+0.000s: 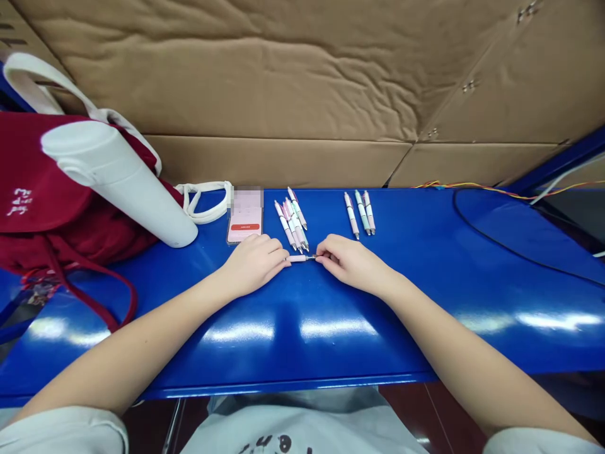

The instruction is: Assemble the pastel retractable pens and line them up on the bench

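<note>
Between my two hands a pink and white pen [297,258] lies level, just above or on the blue table. My left hand [255,261] is closed around its left end. The fingertips of my right hand [350,258] pinch the thin piece at the pen's right end; whether that is its tip or a refill, I cannot tell. Right behind my hands lies a loose pile of several pastel click pens [293,222]. Farther right, three more pens lie close together: a pink one [351,216], a green one [363,214] and another pink one [369,213].
A phone [244,228] with a lit screen lies behind my left hand. On the left a white tumbler [123,180] leans against a red bag [42,183] with white straps. A black cable [515,243] curves across the blue table [425,340]; cardboard [293,82] backs it.
</note>
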A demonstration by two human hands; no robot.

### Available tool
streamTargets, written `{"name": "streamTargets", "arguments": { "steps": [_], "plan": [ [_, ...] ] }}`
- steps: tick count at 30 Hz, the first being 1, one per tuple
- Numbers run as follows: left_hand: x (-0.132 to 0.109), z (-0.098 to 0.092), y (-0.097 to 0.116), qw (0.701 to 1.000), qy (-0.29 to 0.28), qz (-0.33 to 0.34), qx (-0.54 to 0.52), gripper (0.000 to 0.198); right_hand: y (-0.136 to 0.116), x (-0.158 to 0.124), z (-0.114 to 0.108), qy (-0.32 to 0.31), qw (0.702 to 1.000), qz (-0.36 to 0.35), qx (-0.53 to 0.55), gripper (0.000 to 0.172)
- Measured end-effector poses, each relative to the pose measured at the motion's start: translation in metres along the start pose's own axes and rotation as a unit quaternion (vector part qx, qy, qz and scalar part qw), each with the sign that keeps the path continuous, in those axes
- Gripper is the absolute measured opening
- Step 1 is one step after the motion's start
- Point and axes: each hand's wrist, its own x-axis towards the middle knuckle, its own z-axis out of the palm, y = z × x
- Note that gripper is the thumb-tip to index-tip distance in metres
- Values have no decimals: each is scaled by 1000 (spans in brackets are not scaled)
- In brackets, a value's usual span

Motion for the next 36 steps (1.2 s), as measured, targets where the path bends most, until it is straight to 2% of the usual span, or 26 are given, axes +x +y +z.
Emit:
{"name": "streamTargets", "arguments": {
  "steps": [12,18,26,36],
  "plan": [
    [0,-2,1,1000,-3,24,14,31,-6,0,1,-3,999,-18,-30,11],
    [-2,-2,3,1000,-3,12,3,32,-8,0,1,-18,997,-30,-63,13],
    [-3,-1,2,1000,-12,-4,-4,33,-2,0,3,14,1000,-13,24,8],
    [-3,-3,0,999,-19,-24,-32,32,6,0,0,18,1000,-10,13,8]
  ]
}}
